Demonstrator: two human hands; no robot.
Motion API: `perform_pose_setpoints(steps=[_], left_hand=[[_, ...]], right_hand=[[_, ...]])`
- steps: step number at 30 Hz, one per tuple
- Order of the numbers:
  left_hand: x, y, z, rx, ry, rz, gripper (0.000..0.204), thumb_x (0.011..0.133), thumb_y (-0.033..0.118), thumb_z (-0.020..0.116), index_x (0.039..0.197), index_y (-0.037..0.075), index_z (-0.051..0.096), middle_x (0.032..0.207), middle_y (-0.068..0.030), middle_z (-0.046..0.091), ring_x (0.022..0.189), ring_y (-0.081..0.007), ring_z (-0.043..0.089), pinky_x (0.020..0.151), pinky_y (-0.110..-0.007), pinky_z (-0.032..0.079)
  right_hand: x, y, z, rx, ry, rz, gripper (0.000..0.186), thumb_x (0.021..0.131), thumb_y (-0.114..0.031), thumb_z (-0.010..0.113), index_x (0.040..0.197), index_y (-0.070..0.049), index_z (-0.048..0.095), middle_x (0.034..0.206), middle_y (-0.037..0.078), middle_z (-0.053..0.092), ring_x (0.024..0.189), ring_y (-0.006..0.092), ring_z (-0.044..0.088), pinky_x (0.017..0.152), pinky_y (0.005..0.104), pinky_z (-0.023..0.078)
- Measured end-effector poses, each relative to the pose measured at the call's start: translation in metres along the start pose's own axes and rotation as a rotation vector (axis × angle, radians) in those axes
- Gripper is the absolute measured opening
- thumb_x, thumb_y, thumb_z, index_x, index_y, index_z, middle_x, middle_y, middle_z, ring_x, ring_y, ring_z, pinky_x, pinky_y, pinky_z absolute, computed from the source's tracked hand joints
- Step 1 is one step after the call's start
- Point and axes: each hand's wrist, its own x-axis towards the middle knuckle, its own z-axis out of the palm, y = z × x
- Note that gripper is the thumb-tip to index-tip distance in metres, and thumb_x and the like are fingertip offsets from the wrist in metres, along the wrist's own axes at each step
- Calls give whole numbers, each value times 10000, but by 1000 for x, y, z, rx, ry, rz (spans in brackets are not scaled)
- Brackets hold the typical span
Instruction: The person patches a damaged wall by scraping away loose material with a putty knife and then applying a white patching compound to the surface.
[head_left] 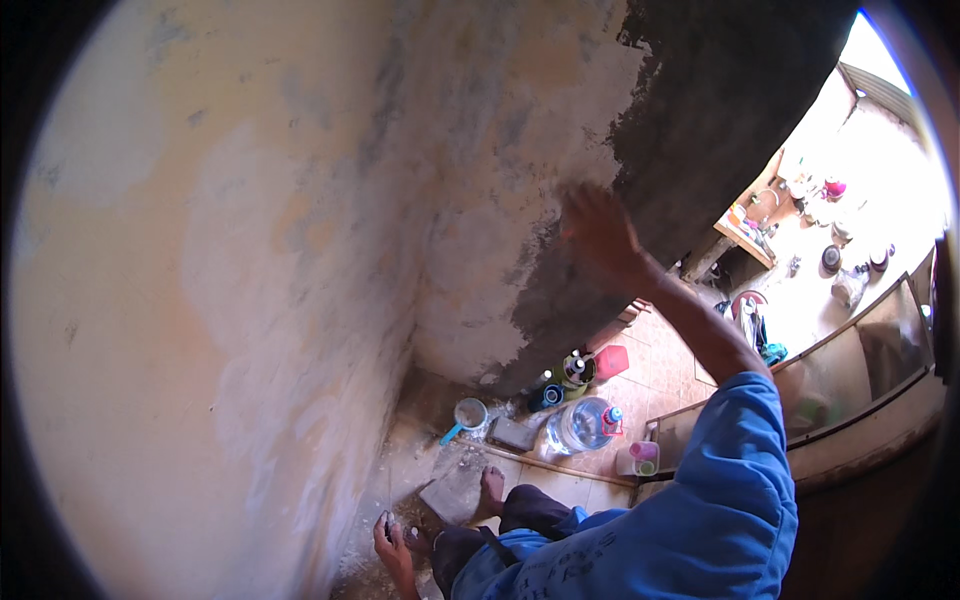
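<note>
My right hand [602, 225] reaches up to the patchy wall [500, 200], fingers apart and slightly blurred, at the border between pale coating and dark grey surface [710, 90]; whether it touches is unclear. My left hand [393, 550] is low at the bottom, near the foot of the pale left wall [180, 330], fingers curled round something small and greyish that I cannot make out. My bare foot [492, 490] is beside a flat grey slab [450, 495] on the dusty tiled floor [605, 490].
Along the wall's foot stand a pot with blue handle [470, 413], a large water bottle [580, 430], buckets with bottles [575, 370], a pink container [610, 362] and cups in a tub [640, 458]. Beyond a low framed partition [850, 370] lies a bright area with shelves [745, 235] and pots.
</note>
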Motion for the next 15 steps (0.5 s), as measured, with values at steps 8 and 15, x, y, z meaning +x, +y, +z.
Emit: perform_pose_setpoints(steps=[8,15], left_hand=[[12,7,11,33,-75,-5,362,936,124,589,1244,-65,568,1180,-226,626,1090,-340,615,966,-397,469],[4,-11,8,53,-42,0,362,932,128,590,1233,-72,569,1173,-231,627,1076,-347,622,953,-406,477]], right_hand=[[-29,71,19,-275,98,-43,936,660,-465,775,1453,-101,435,1338,85,487,1249,257,448,946,441,425],[-19,51,-22,-30,118,101,908,659,-432,784,1439,-107,452,1283,94,510,1206,271,489,873,421,456]])
